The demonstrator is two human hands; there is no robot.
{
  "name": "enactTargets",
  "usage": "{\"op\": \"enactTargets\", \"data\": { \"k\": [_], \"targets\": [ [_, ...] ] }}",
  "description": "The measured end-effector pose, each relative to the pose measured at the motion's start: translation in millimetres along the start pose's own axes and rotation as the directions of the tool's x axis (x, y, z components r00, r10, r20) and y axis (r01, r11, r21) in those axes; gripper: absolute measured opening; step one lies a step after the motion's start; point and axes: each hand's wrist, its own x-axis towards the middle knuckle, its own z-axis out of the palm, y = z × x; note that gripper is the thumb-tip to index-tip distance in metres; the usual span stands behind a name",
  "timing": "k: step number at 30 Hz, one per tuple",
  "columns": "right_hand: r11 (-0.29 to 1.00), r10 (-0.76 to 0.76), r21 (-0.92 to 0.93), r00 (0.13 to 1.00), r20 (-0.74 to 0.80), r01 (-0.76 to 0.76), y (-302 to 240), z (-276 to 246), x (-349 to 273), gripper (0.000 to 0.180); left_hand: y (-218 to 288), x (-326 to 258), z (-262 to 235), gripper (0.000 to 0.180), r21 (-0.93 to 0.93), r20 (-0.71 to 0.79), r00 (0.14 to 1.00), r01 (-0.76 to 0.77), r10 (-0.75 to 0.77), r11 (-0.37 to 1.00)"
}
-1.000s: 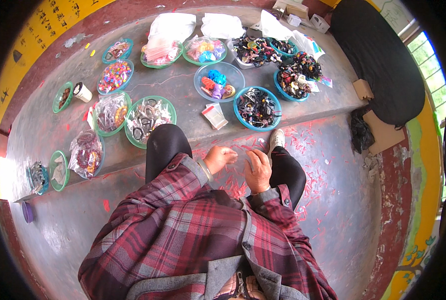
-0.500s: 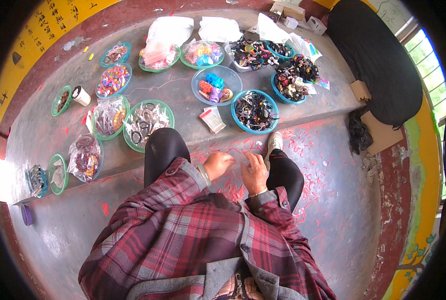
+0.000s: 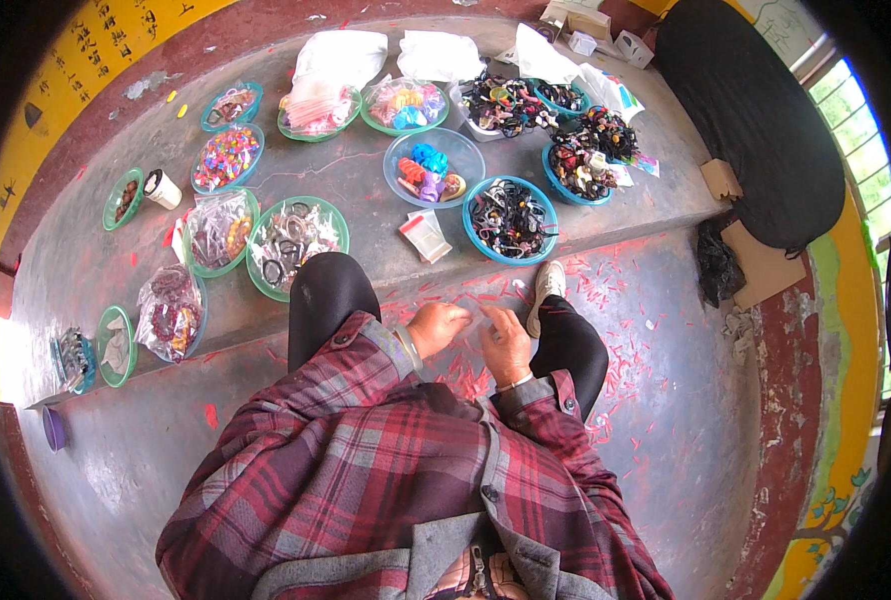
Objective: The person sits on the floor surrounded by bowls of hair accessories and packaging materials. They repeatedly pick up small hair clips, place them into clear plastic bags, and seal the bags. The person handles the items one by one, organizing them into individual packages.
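Note:
Over the floor between my knees, my left hand and my right hand face each other, fingertips a short way apart. Both are closed with thumb and fingers drawn together. Something thin and see-through may lie between the fingertips, but it is too faint to name. Beyond them on the raised ledge lies a stack of small clear plastic bags. To its right stands a blue basin of black hair ties. Left of the stack is a green basin of hair ties in clear bags.
More basins hold colourful beads, scrunchies and bagged bracelets. White sacks lie at the back. A paper cup stands at left. Red scraps litter the floor; a black plastic bag sits at right.
My right hand has shifted slightly left and its fingers have drawn in toward my left hand. My left hand stays nearly in place.

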Motion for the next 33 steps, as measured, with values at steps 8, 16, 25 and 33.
{"op": "enactTargets", "data": {
  "k": [8,16,25,33],
  "targets": [
    [1.0,-0.014,-0.011,1.0,-0.021,0.013,8.6,4.0,-1.6,0.033,-6.4,-0.9,6.7,0.022,-0.378,0.107,0.957,0.291,-0.271,0.879],
    [0.999,0.044,0.037,0.993,-0.11,-0.04,5.6,0.0,-1.2,0.025,-11.3,-0.9,4.9,0.019,-0.353,0.045,0.941,0.328,-0.334,0.876],
    [0.998,0.005,0.056,0.991,-0.132,0.003,5.6,-2.0,0.4,0.018,3.7,2.9,-2.3,0.013,-0.488,-0.072,0.893,0.356,-0.444,0.797],
    [1.0,-0.013,0.02,0.999,-0.039,0.014,3.9,1.8,-2.1,0.022,1.5,0.9,0.9,0.014,-0.532,0.01,0.903,0.368,-0.429,0.762]
  ]
}}
